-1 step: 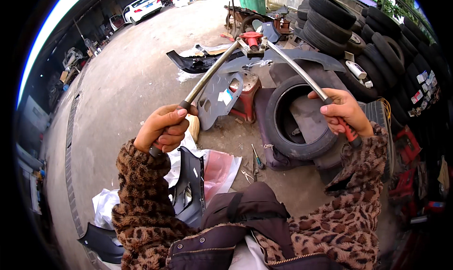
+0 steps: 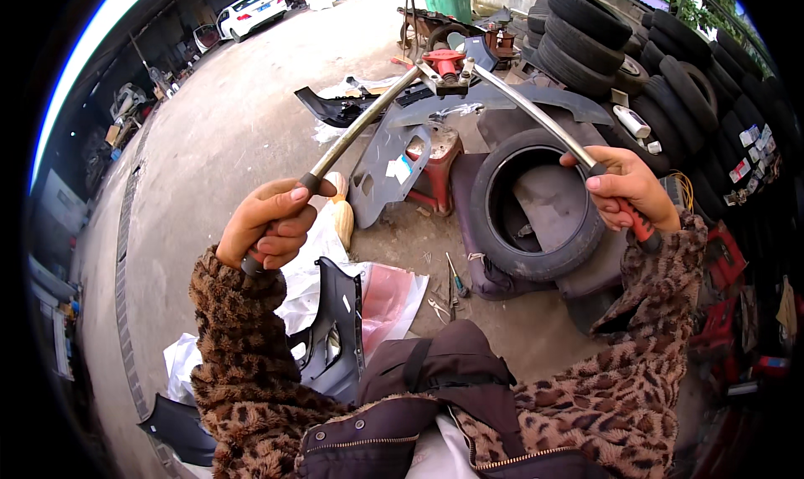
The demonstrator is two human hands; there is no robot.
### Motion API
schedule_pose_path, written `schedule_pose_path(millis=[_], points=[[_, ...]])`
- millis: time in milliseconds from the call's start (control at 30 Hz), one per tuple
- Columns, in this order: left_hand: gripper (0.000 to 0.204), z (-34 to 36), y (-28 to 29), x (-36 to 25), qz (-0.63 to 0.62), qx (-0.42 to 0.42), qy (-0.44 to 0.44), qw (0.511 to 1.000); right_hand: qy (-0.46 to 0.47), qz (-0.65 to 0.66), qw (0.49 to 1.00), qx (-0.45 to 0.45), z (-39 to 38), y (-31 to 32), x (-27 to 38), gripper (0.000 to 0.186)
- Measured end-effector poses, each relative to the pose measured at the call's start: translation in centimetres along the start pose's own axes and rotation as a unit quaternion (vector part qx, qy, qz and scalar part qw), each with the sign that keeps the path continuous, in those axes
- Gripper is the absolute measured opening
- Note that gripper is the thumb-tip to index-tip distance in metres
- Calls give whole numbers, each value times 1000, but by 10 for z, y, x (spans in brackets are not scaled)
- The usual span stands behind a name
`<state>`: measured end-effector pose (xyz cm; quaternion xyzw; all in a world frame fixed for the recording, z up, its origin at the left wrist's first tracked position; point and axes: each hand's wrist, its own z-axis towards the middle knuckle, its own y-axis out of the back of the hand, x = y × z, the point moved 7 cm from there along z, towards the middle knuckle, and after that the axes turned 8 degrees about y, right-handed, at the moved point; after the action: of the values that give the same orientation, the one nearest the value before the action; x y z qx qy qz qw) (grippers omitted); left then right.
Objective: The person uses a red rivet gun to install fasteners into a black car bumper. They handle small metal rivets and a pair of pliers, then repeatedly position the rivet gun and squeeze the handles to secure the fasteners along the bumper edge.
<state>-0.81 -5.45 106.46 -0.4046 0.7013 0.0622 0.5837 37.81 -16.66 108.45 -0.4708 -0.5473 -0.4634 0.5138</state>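
My left hand [image 2: 270, 224] is closed round the grip of the left steel lever [image 2: 360, 129] of a long two-handled tool. My right hand [image 2: 624, 190] grips the red-and-black right handle [image 2: 638, 221] of the same tool, its fingers wrapped round it. The levers angle up and inward to a red head [image 2: 444, 63] with metal linkages, in front of the grey curved panel [image 2: 569, 102]. Below my right hand lies a loose tyre [image 2: 494, 219]. A flat grey plastic piece [image 2: 377, 193] leans by a red stool [image 2: 435, 182], between the two levers.
Stacked tyres [image 2: 578, 56] fill the right side. A green bin [image 2: 445, 2] and a white car [image 2: 251, 14] stand farther back. Black body panels [image 2: 331, 328] on white wrapping [image 2: 297, 303] lie at lower left. A screwdriver [image 2: 459, 282] and pliers [image 2: 437, 310] lie on the concrete floor.
Both hands have moved outward and slightly upward, so the two levers are spread a little wider. The red head stays at nearly the same place.
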Motion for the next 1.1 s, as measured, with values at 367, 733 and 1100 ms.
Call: schedule_pose_path(millis=[367, 733, 1100], points=[[46, -37, 38, 50, 150, -10, -103, 983, 38, -152, 988, -3, 40, -27, -44, 41], [85, -103, 16, 189, 50, -126, -156, 978, -13, -73, 993, 87, 64, -181, -241, 27], [85, -176, 112, 137, 27, -297, -313, 902, -270, 196, 918, 214, 75, -235, -186, 58]])
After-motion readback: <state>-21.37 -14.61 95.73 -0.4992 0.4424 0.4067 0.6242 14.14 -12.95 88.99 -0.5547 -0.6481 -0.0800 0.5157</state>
